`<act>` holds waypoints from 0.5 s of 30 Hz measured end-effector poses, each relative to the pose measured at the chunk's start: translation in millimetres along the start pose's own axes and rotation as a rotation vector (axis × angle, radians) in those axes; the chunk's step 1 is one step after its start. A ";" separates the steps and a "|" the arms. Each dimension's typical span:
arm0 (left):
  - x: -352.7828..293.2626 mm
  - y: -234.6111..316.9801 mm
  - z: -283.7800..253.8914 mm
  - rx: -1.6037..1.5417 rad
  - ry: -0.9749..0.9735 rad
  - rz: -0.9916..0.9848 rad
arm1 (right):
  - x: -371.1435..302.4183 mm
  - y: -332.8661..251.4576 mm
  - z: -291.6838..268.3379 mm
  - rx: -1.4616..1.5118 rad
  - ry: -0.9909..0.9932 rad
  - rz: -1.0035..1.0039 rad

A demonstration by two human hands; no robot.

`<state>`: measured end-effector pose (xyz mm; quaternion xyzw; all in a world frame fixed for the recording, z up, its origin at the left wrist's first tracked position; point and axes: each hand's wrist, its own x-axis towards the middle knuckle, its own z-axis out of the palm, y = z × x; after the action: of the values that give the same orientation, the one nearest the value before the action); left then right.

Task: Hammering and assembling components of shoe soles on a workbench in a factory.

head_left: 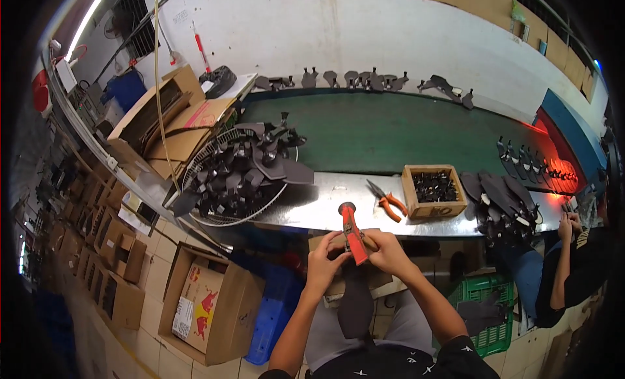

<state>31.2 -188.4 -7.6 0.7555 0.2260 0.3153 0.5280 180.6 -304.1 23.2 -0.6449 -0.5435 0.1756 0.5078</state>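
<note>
In front of me a dark grey, sole-shaped piece (356, 304) hangs over my lap, its upper end between my hands. A red, bar-like part with a dark round end (355, 236) stands over that end; its exact kind is unclear. My left hand (325, 258) is closed at its left side, fingers pinched near a small dark part. My right hand (388, 254) closes in from the right, thumb and fingers bent around the same place. What each hand grips is partly hidden. Just beyond lie pliers (390, 204) with orange handles, beside a wooden box (408, 190) of small dark parts.
A wire basket (277, 200) heaped with dark pieces stands left on the metal bench (312, 203). More dark pieces (504, 203) lie right, near a co-worker's hands (569, 226). Behind runs a green conveyor belt (390, 131). Cardboard box (237, 307) and green crate (498, 340) stand on the floor.
</note>
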 end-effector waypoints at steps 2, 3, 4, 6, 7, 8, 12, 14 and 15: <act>-1.9 -6.0 -2.1 -0.010 0.037 0.056 | 2.3 -1.6 1.8 0.006 -0.018 -0.022; -1.3 -9.3 -1.1 -0.012 0.037 0.052 | 4.4 -1.2 -1.2 0.007 -0.021 -0.018; -1.1 -11.3 -0.3 -0.014 0.027 0.070 | 6.1 -1.0 -3.7 -0.077 -0.049 -0.112; -0.1 -7.7 -1.0 -0.019 0.015 0.086 | 6.2 -5.2 -4.8 -0.162 -0.076 -0.202; 1.1 0.0 -4.8 0.016 -0.041 0.017 | 6.3 -11.2 -2.5 -0.156 -0.064 -0.226; 1.7 4.0 -6.2 0.052 -0.097 -0.051 | 6.1 -14.0 -1.0 -0.150 -0.051 -0.250; 0.0 2.0 -5.9 -0.009 -0.067 -0.042 | 3.1 -8.8 3.8 -0.120 -0.028 -0.138; 0.3 4.0 -4.8 -0.044 -0.059 -0.008 | -1.0 2.6 1.7 -0.052 -0.038 0.006; 0.6 2.8 -4.4 -0.044 -0.058 -0.010 | -2.7 5.3 1.6 -0.051 -0.039 0.006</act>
<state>28.5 -186.1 -3.8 0.7513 0.2072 0.2957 0.5524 181.2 -305.2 17.1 -0.6558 -0.5556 0.1758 0.4799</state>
